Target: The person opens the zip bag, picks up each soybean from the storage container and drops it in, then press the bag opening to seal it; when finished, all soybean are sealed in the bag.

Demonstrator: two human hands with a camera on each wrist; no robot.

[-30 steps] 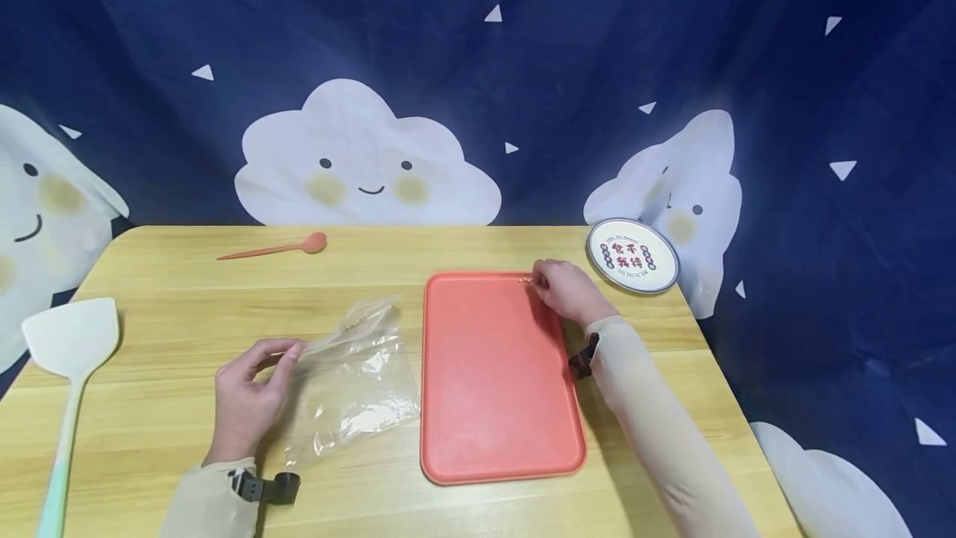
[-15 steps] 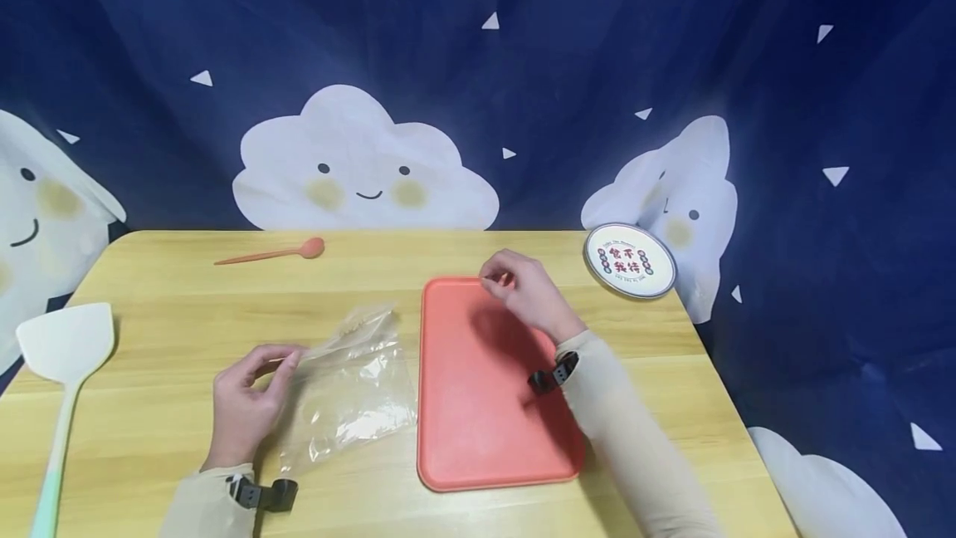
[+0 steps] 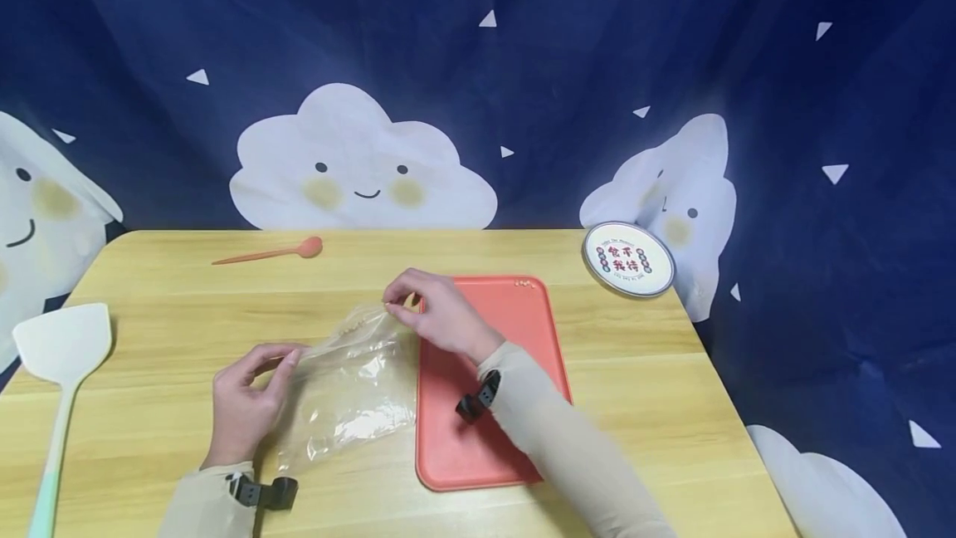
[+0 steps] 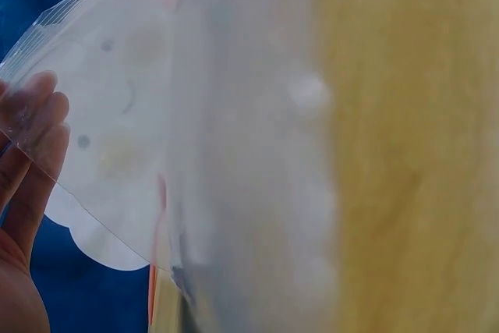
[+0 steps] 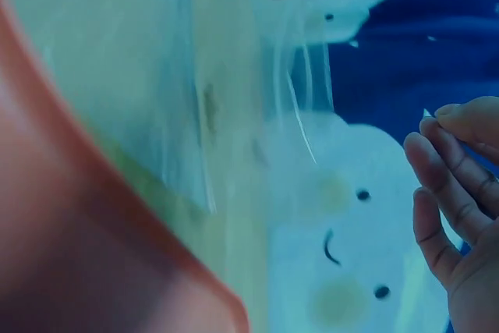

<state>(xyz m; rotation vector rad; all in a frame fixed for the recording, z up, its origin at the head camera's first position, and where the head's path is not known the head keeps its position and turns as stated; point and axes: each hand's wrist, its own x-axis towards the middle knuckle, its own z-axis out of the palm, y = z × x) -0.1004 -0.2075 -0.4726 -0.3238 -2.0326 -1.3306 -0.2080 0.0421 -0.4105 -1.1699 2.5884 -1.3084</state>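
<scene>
A clear plastic zip bag (image 3: 351, 393) lies on the table, its mouth raised, with several small pale kernel-like pieces (image 3: 351, 327) inside near the opening. My left hand (image 3: 250, 397) pinches the bag's left corner between thumb and fingers; in the left wrist view the film (image 4: 109, 115) covers its fingertips. Over the tray's left edge, my right hand (image 3: 444, 314) reaches to the bag's right corner with thumb and forefinger together. A tiny pale piece shows at those fingertips. The red tray (image 3: 478, 447) holds several similar pieces (image 3: 525, 283) at its far right corner.
An orange-red spoon (image 3: 309, 247) lies at the back left. A white spatula (image 3: 63, 347) with a mint handle is on the far left. At the back right sits a round plate (image 3: 631, 282) with red lettering. A blue cloud-print curtain (image 3: 538, 65) hangs behind the table.
My right hand has moved left from the tray's far right corner, across the tray, to the bag's mouth. The left hand has kept its pinch on the bag.
</scene>
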